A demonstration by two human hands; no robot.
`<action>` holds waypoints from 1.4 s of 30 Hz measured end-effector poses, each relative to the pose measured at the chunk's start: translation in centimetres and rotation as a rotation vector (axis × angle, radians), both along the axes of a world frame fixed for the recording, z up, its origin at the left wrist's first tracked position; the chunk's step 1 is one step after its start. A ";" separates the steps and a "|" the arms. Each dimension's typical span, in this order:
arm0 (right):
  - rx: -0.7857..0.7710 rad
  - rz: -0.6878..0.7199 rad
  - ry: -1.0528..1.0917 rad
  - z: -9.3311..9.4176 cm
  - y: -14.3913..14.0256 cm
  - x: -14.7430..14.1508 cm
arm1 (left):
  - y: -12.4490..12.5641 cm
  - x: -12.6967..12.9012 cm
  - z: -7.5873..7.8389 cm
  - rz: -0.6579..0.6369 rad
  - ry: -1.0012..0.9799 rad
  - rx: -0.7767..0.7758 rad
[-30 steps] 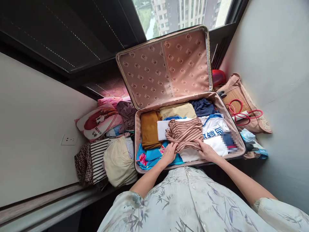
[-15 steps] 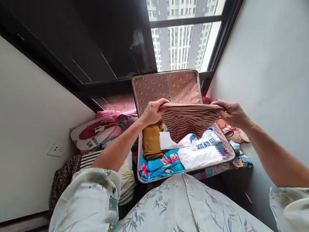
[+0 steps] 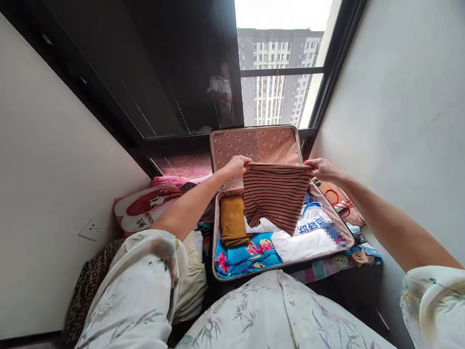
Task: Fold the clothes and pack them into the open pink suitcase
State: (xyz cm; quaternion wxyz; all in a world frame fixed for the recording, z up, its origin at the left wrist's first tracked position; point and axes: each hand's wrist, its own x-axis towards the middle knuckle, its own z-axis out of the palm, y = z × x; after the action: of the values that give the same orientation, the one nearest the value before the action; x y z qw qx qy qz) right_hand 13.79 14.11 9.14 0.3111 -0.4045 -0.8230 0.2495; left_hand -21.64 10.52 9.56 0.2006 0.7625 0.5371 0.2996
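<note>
Head view: striped top [image 3: 274, 196], held up above the open suitcase [image 3: 329, 206]. Left hand [image 3: 237, 167] closed on its upper left corner, right hand [image 3: 321, 168] closed on its upper right corner. Below: mustard garment [image 3: 232, 220], white shirt [image 3: 308, 237], floral cloth [image 3: 247, 254].

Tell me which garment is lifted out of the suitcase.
The brown striped top, held up by both hands; the mustard, white and blue floral ones lie folded in the suitcase.

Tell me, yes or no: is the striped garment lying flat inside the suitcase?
No: the left hand and right hand hold the striped garment up by its top edge, hanging above the suitcase.
</note>
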 end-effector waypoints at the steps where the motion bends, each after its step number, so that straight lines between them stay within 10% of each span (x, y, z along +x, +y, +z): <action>1: -0.005 -0.024 -0.022 -0.4 0.3 -0.5 | 0.4 0.1 -0.3 0.047 0.047 0.010; 8: 0.123 -0.082 0.001 -4.9 -2.1 -0.3 | -2.7 -1.0 -3.9 0.109 0.090 0.162; 11: 0.172 -0.023 -0.014 -12.5 -5.8 1.0 | -7.7 -0.8 -10.9 0.000 0.069 0.150; 16: -0.038 0.101 -0.216 -28.3 -13.3 2.0 | -17.2 2.0 -26.9 -0.062 0.106 -0.169; 20: -0.148 0.130 -0.237 -34.2 -15.5 1.8 | -20.9 3.6 -33.9 -0.059 0.159 -0.359; 33: -0.349 0.201 -0.240 -35.2 -15.4 5.4 | -22.7 1.6 -34.3 0.115 -0.234 -0.422; 42: -0.355 0.094 -0.087 -33.3 -13.0 4.1 | -20.6 1.6 -31.1 0.145 -0.286 -0.405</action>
State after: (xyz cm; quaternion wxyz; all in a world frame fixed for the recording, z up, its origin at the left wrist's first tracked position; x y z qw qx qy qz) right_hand 17.93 1.12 -24.14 0.1871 -0.4244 -0.7967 0.3876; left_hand -20.07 -10.12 -21.56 0.4012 0.6162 0.6054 0.3045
